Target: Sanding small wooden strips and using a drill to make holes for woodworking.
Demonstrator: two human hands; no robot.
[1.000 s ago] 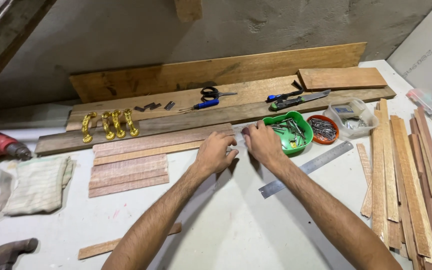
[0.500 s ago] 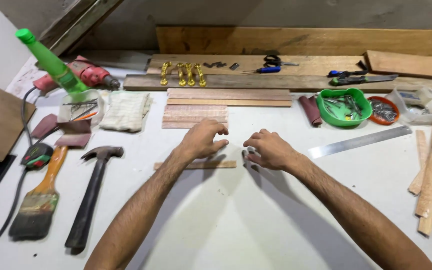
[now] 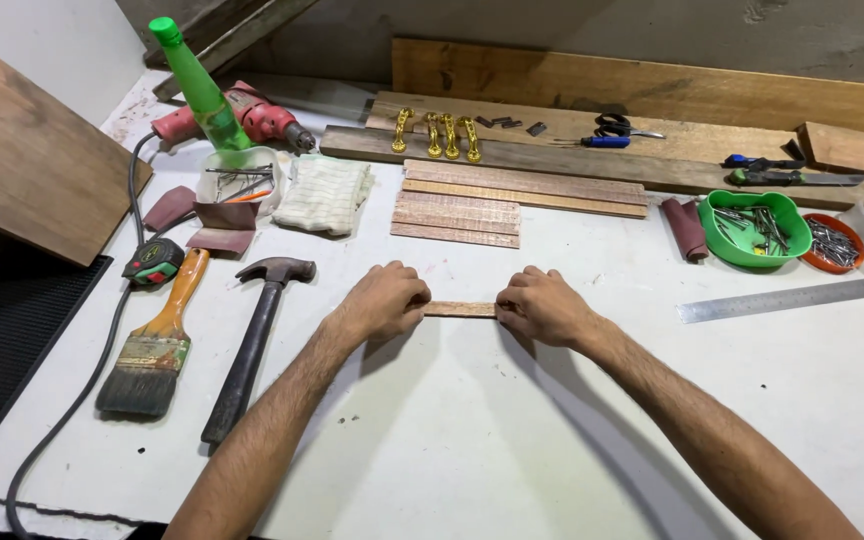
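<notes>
Both hands gripped one short wooden strip (image 3: 460,309) at its two ends: the left hand (image 3: 384,300) curled shut over the left end, the right hand (image 3: 542,304) curled shut over the right, so only the middle stretch showed between the knuckles. The strip lay flat and level on the white worktop (image 3: 472,430), near its centre; a hold at both ends looked like a way to keep it square and steady.

Left of the hands lay a hammer (image 3: 252,345) and a paintbrush (image 3: 157,340), handles pointing away from the person, with a tape measure (image 3: 153,262) just beyond the brush. Behind the strip sat a neat stack of wooden slats (image 3: 497,200), gold handles (image 3: 436,135) on a plank, and a green bowl of nails (image 3: 756,226). A steel ruler (image 3: 780,299) lay to the right. The bench stood against a rough grey wall (image 3: 512,30), planks leaning along it
</notes>
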